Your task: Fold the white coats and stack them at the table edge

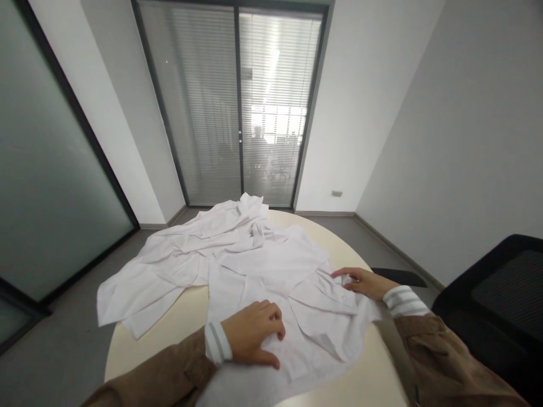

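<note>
A white shirt [275,263] lies spread over the near part of a round table, with creases and one folded sleeve on its right side. My left hand [257,332] rests on or just over its lower middle, fingers loosely bent and thumb apart, with nothing held. At the shirt's right, beside the folded sleeve [328,291], my right hand [363,282] touches the cloth with its fingers apart. Behind and to the left, a second white garment [169,257] lies crumpled, partly against the first, its left end hanging past the table edge.
The cream round table [339,243] shows along its right rim and at the lower left. A black mesh chair [496,299] stands at the right. Glass doors with blinds [212,113] are beyond the table, and a frosted glass panel [55,158] is at the left.
</note>
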`<state>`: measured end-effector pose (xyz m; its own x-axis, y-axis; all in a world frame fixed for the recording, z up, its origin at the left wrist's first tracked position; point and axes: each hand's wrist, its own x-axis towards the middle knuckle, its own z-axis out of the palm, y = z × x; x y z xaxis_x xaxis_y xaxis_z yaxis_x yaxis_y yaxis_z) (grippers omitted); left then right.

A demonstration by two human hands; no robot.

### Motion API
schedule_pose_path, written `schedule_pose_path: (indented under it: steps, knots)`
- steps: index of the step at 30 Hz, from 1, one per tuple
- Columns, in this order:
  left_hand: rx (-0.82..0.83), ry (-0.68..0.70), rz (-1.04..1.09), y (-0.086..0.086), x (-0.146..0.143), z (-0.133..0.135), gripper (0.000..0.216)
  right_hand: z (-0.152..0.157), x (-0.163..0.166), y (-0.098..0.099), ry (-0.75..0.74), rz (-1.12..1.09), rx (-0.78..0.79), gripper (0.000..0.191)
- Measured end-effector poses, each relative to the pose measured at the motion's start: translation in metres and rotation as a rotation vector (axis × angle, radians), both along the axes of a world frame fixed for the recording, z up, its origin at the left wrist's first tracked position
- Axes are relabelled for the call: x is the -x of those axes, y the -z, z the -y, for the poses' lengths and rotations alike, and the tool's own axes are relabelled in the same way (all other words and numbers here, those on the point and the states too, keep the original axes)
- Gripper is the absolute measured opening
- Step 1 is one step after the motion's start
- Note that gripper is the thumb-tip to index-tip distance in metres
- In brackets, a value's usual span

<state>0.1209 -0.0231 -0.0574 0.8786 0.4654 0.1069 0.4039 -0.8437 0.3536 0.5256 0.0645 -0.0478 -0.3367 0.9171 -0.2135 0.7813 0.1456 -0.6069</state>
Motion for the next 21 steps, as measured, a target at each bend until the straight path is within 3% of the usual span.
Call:
schedule_pose_path:
  steps: [3,5,8,11,14,16,21]
  knots:
    - [0.042,0.002,-0.044,-0.005,0.007,-0.007,0.027,0.001,-0.010,0.000,0.066,0.050,0.140,0.062]
    - [0.093,0.059,-0.051,-0.009,0.009,-0.009,0.029,0.001,-0.015,-0.003,0.109,0.101,0.188,0.060]
    - [0.167,0.128,-0.056,-0.011,0.006,-0.007,0.039,0.000,-0.012,-0.011,0.122,0.144,0.097,0.046]
    - [0.137,0.126,0.016,-0.010,0.001,-0.003,0.045,-0.002,0.005,-0.018,0.088,0.144,0.020,0.044]
    - [0.118,0.096,0.049,-0.008,0.001,0.002,0.084,-0.001,0.030,-0.018,0.032,0.081,0.035,0.050]
    - [0.182,0.106,0.015,-0.009,0.004,0.004,0.089,0.001,0.044,-0.016,0.031,0.044,0.122,0.054]
    - [0.319,0.271,0.017,-0.023,0.007,0.007,0.056,0.011,0.067,-0.015,0.035,0.237,0.465,0.050]
